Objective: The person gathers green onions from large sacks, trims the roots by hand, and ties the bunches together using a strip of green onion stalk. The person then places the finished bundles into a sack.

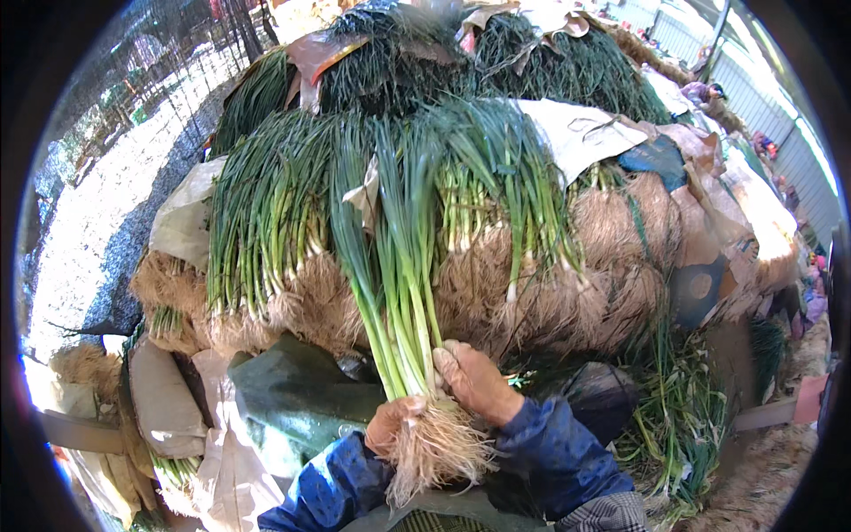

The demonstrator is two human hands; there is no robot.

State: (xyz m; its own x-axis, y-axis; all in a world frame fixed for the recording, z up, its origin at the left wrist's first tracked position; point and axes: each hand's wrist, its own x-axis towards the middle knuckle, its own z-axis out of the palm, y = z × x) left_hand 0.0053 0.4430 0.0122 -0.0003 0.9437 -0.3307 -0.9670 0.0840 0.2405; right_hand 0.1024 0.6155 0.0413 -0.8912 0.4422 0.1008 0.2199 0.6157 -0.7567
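Observation:
A bunch of green onions stands before me, its green leaves leaning onto the pile and its pale roots hanging toward my lap. My left hand wraps the white stem bases from the left, partly covered by the roots. At the right side of the same stems, just above the roots, my right hand grips with thumb and fingers. Behind the bunch, loose green onions lie in a row on the left of the pile. Some more loose stalks rest on its right part.
Stacked bundles with root ends outward form a wide pile. Dark green leaves rise behind it. A white sheet covers part of the pile. Leaf scraps heap on the right. Another person is far off at upper right.

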